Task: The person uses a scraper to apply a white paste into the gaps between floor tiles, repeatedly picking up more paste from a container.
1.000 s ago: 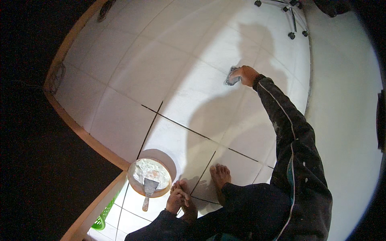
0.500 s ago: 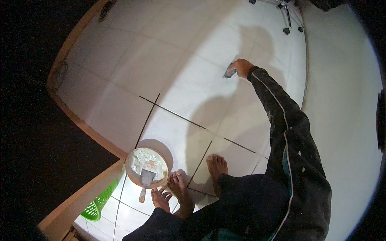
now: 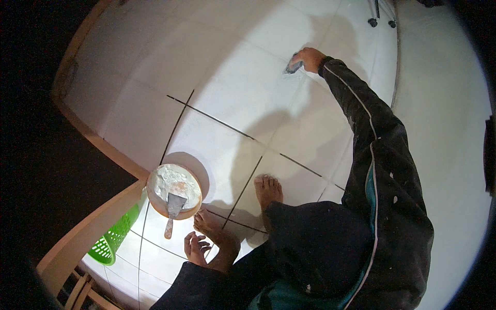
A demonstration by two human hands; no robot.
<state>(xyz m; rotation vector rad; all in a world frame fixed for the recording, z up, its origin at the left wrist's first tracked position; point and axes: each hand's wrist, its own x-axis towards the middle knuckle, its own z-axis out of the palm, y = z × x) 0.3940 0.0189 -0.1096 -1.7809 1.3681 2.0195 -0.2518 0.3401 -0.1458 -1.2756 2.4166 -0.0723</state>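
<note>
My right hand (image 3: 311, 59) reaches far out over the white tiles, its fingers closed around a flat, dark grey spreader (image 3: 294, 65). The tool's edge rests on the floor, and a greyish smear shows beside it. Low in the view, next to my bare left foot, hangs my left hand (image 3: 195, 249), holding nothing, its fingers loosely bent and apart. Just beyond it stands a round tub (image 3: 155, 205) of pale paste (image 3: 168, 179). A putty knife (image 3: 176, 204) lies across the tub's near rim, blade on the paste, handle (image 3: 169, 228) sticking out.
Dark open joints (image 3: 219, 124) cross between the floor tiles; other joints look pale. At left are a wooden edge (image 3: 95, 209) and a green perforated basket (image 3: 113, 238). Chair casters (image 3: 372, 22) stand at the far right, beside a pale wall (image 3: 439, 129).
The view has shifted, so the floor and tub sit differently in the picture. My right hand has slid slightly rightward over the tiles with the spreader. My left hand has drawn back from the tub.
</note>
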